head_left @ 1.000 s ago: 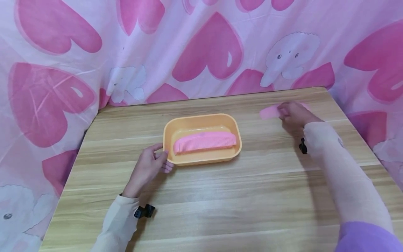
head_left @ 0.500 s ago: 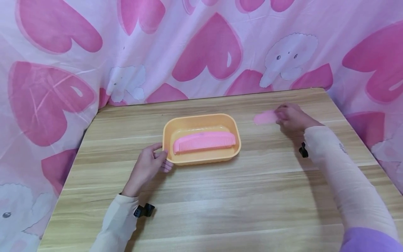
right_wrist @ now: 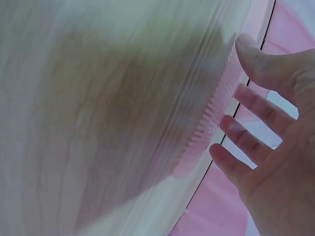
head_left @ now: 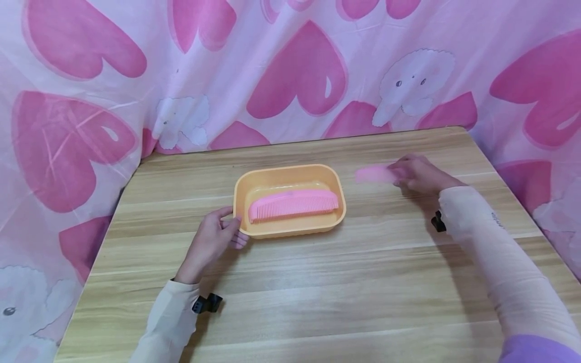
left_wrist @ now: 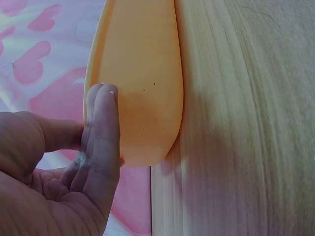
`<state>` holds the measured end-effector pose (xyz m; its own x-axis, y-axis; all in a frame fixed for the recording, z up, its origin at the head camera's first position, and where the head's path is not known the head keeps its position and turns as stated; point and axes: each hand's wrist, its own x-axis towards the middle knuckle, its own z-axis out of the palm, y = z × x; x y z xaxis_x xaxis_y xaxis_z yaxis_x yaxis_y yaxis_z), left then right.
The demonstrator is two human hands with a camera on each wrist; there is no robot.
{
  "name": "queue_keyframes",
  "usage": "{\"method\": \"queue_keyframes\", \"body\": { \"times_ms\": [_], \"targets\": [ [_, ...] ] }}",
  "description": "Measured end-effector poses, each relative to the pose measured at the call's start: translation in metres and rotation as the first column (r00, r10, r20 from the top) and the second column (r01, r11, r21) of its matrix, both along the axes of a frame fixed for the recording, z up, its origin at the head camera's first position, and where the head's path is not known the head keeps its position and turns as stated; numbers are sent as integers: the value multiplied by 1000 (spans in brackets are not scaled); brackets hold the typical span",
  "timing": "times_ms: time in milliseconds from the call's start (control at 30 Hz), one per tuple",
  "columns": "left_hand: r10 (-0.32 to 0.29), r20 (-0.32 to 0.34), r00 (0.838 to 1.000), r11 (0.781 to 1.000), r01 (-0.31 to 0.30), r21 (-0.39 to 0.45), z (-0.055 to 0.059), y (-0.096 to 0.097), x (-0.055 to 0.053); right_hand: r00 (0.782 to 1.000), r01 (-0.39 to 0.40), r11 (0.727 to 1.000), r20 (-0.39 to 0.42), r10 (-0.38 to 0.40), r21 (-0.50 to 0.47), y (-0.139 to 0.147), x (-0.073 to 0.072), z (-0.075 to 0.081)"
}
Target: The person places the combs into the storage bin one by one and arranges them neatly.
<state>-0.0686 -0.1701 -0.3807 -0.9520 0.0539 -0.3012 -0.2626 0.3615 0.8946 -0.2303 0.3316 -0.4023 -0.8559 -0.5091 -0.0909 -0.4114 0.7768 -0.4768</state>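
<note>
My left hand [head_left: 211, 242] grips the left end of an orange plastic basin [head_left: 281, 176], thumb over the rim and fingers along the outer wall [left_wrist: 142, 64], as the left wrist view shows. In the basin lies a pink comb [head_left: 292, 202], teeth toward me. To the right of the basin, my right hand [head_left: 422, 174] pinches a second pink comb [head_left: 371, 174] by its right part; its left end points at the basin. Fine teeth show on this comb [right_wrist: 209, 118] in the right wrist view, while the hand partly covers it in the head view.
The basin stands on a wood-grain table [head_left: 290, 292]. Behind and beside the table hangs a pink curtain [head_left: 272, 65] printed with hearts. A small black device [head_left: 208, 303] sits at the left wrist, another black piece [head_left: 438, 222] at the right wrist.
My right hand has carried the second comb leftward and slightly toward me, nearer the basin. The left hand, the basin and the comb in it have hardly moved.
</note>
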Motion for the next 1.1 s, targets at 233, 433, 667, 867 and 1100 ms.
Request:
{"method": "queue_keyframes", "body": {
  "times_ms": [233, 433, 667, 867, 1100],
  "targets": [
    [-3, 0, 1000, 1000, 3, 9, -1, -1, 0, 1000, 9, 1000, 10, -9, 13, 1, -1, -2],
    [-1, 5, 1000, 1000, 1, 14, 0, 0, 0, 1000, 27, 999, -8, -27, 35, 6, -2, -2],
    [-2, 1, 1000, 1000, 2, 10, 0, 0, 0, 1000, 7, 1000, 3, -7, 14, -2, -1, 1],
    [-2, -2, 1000, 1000, 2, 14, -1, 0, -1, 998, 39, 999, 56, -39, 13, -6, -1, 0],
    [3, 7, 1000, 1000, -3, 13, -1, 0, 0, 996, 57, 998, 76, -56, -8, -13, 0, -2]
  ]
}}
